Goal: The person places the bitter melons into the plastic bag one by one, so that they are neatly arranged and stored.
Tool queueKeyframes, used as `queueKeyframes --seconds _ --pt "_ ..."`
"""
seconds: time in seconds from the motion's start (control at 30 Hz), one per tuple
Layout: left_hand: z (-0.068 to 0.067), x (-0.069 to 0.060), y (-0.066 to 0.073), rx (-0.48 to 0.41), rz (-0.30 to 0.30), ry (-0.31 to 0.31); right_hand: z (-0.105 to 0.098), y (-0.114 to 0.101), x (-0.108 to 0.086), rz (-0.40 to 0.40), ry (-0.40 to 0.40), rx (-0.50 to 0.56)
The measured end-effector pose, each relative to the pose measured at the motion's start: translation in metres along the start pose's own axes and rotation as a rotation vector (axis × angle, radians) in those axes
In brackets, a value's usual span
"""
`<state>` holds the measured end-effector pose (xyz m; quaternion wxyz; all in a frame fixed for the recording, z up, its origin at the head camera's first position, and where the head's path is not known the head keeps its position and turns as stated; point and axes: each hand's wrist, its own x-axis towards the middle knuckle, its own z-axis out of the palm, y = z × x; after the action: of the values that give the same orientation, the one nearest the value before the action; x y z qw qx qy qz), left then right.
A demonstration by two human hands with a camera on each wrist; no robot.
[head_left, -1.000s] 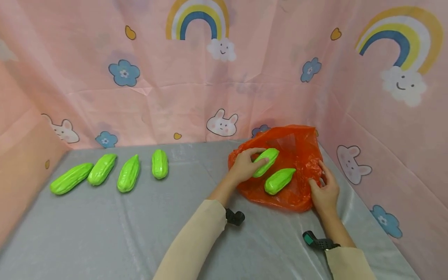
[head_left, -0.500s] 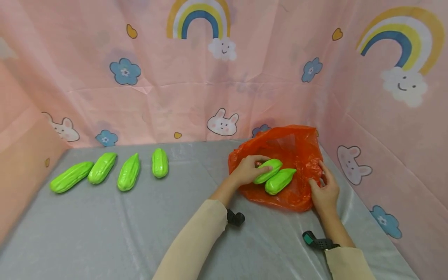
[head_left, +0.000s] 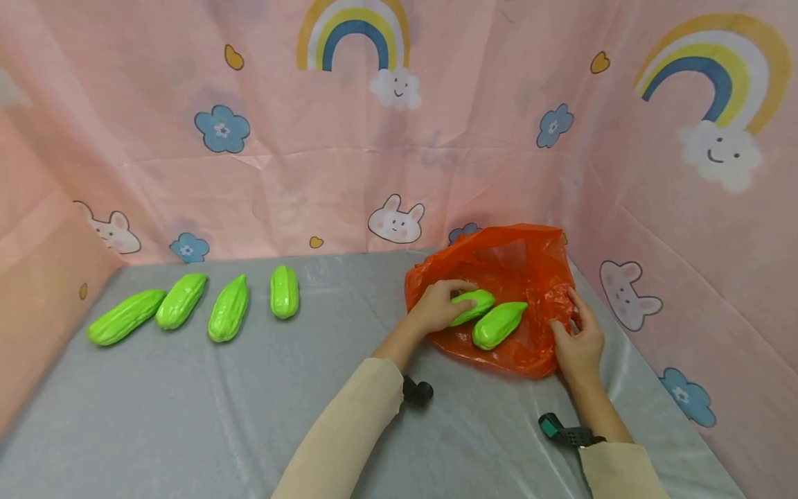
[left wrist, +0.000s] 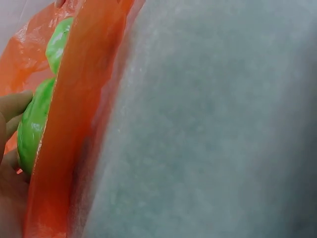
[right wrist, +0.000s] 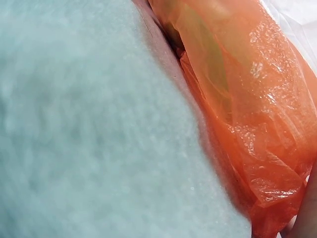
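An orange-red plastic bag (head_left: 524,270) lies with its mouth spread toward me at the right. My left hand (head_left: 433,308) reaches inside it and holds a bright green, ridged bitter melon (head_left: 479,302) between thumb and fingers. In the left wrist view, fingertips touch that bitter melon (left wrist: 33,129) behind the bag's rim (left wrist: 74,114). A second bitter melon (head_left: 499,326) lies close beside it on the bag's plastic. My right hand (head_left: 581,339) pinches the crumpled right edge of the bag. In the right wrist view, a green shape shows dimly through the bag (right wrist: 267,109).
On the grey table cover (head_left: 187,409), several more bitter melons stand in a loose row at the left, the nearest to the bag being one bitter melon (head_left: 285,292). Pink printed cloth (head_left: 349,173) walls the back and both sides.
My left hand has lowered the bitter melon toward me, down beside the other one in the bag, then drawn slightly left. My right hand has stayed on the bag's edge.
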<state>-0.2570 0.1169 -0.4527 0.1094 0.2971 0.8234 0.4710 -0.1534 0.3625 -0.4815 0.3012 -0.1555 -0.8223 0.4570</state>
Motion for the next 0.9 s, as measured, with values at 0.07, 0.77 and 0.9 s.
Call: queueKeyframes --seconds 0.07,0.77,0.9 --pt "0.000 0.000 0.000 -0.004 0.000 0.006 0.001 0.000 0.000 0.002 -0.002 -0.001" --pt "-0.004 0.000 0.025 0.264 -0.022 -0.045 -0.001 -0.003 0.001 -0.012 -0.004 0.007" --pt "-0.002 0.000 0.026 0.215 -0.058 -0.022 0.000 -0.002 0.000 -0.006 -0.003 -0.001"
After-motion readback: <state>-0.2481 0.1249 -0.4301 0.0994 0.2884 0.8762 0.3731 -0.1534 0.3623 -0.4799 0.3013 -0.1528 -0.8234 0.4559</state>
